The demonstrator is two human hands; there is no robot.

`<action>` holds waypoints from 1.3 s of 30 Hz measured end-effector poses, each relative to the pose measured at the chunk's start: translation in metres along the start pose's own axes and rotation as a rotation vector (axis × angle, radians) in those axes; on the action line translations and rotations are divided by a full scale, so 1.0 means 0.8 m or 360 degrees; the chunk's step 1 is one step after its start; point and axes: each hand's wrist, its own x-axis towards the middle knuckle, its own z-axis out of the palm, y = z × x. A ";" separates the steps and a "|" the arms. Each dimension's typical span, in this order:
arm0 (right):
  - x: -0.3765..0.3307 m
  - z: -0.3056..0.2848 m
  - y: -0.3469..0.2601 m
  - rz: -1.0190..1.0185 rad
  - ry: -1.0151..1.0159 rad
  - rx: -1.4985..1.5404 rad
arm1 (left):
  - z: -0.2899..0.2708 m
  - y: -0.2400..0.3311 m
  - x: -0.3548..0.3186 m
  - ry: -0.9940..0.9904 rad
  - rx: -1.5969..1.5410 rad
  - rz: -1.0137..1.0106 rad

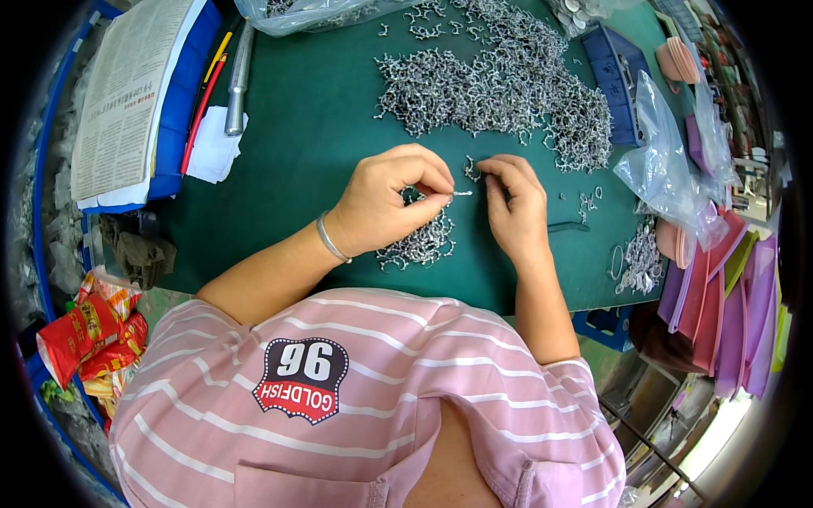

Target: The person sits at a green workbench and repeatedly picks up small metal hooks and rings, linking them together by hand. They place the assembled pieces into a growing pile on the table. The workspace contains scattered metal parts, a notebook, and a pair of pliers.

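Near the middle of the green table, my left hand [391, 199] pinches a small, thin silver metal piece [461, 193] between thumb and fingertips. Close by on the right, my right hand [518, 203] has its fingertips on a small curved silver metal piece [470, 168]. The two pieces are apart. Under my left hand lies a small pile of similar curved metal pieces [423, 244], partly hidden by the hand. A much larger heap of them [491, 89] spreads over the far part of the table.
At the left, a newspaper [118, 102] lies on a blue bin, beside a red pencil [203, 114] and a metal rod [240, 80]. On the right are a blue tray [611, 80], a clear plastic bag [665, 169] and a bunch of silver pieces [641, 261].
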 end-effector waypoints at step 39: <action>0.000 0.006 -0.035 0.0059 -0.0125 0.0565 | 0.001 0.000 -0.002 -0.0071 -0.0161 -0.0370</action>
